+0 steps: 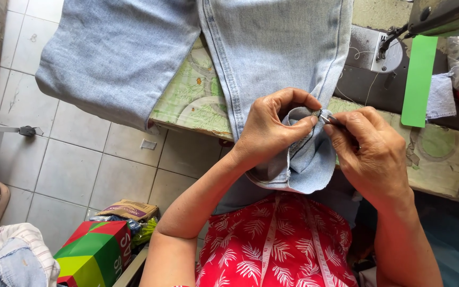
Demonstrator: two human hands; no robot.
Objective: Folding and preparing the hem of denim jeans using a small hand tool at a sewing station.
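Pale denim jeans [272, 48] draped over the counter [197, 95], hem bunched at its near edge. Left hand [269, 130] fingers pinched shut on the folded hem; right hand [370, 151] closed around a small metal tool [328, 118] at the seam. Best to keep the fold taut and work stitch by stitch, tip angled away from the thumb

Both bare forearms reached up from the near edge and converged at the middle. The left hand [272, 130] curled, its thumb and forefinger pinched together. The right hand [370, 151] lay knuckles up, fingertips pinched just beside the left thumb.
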